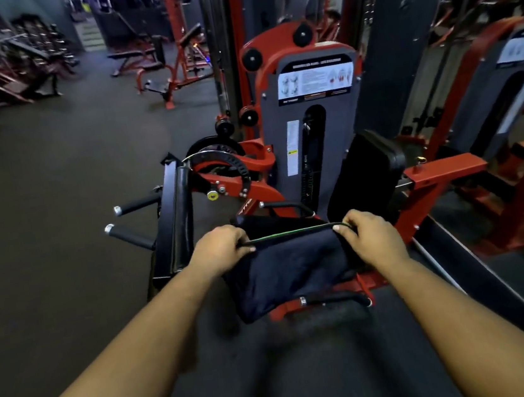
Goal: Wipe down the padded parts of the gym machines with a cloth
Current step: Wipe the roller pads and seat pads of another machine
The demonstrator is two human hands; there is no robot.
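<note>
The dark cloth (290, 267) hangs in front of me, stretched between my hands above the red machine's seat (270, 223), which it mostly covers. My left hand (219, 249) pinches one top corner and my right hand (370, 234) the other, fingers curled on the green-edged hem. I judge it light, soft and limp: it sags below the hem, so holding the corners suits spreading it. The upright back pad (369, 172) stands just beyond. The seat's surface is hidden, and the far benches (138, 58) are blurred.
</note>
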